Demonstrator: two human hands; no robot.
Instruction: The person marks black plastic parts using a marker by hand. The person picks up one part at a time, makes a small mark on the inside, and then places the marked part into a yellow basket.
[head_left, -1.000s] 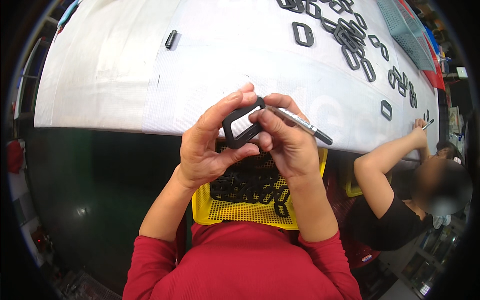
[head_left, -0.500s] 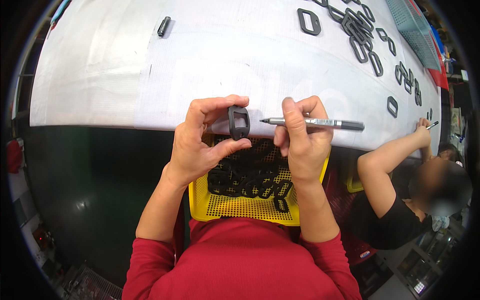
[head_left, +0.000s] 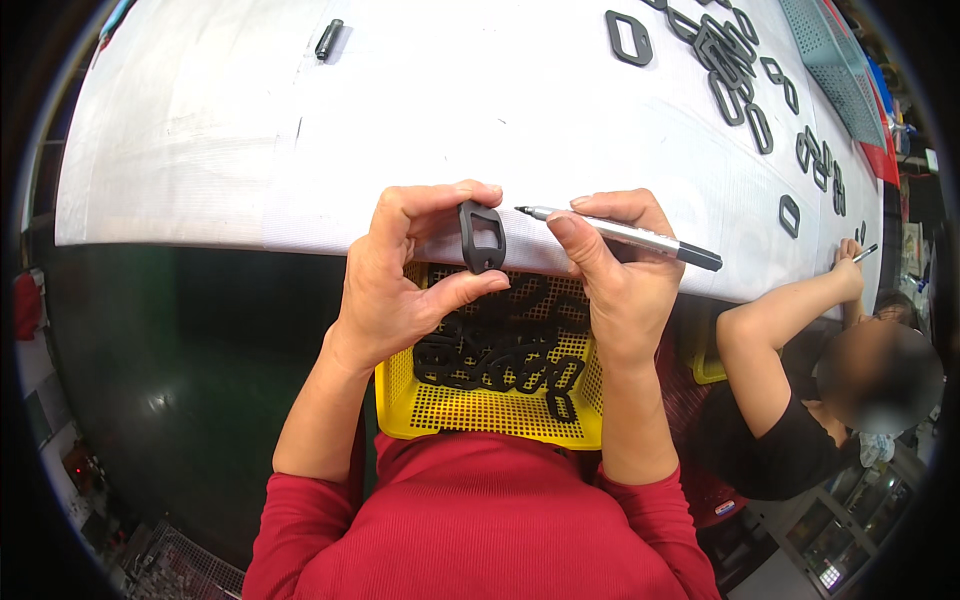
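Between the thumb and fingers of my left hand (head_left: 385, 285) a small black frame-shaped part (head_left: 468, 238) is held upright by its two ends, its opening facing right. My right hand (head_left: 628, 270) grips a silver-and-black marker pen (head_left: 640, 236), uncapped, with its dark tip pointing left. The tip is just short of the black part, not touching it. Below both hands a yellow perforated basket (head_left: 480, 425) sits against my front, with many similar black parts (head_left: 490, 360) inside. Both hands are over the near edge of the white-covered table (head_left: 400, 120).
A black pen cap (head_left: 328, 40) lies at the table's far left. Several black frames (head_left: 725, 60) are scattered and heaped at the far right, beside a grey-blue basket (head_left: 830, 60). At right, another person's arm (head_left: 770, 340) reaches onto the table, the hand holding a pen.
The marker has tilted, its tip rising and drawing nearer to the black part while its rear end dropped. The part in my left hand has turned slightly.
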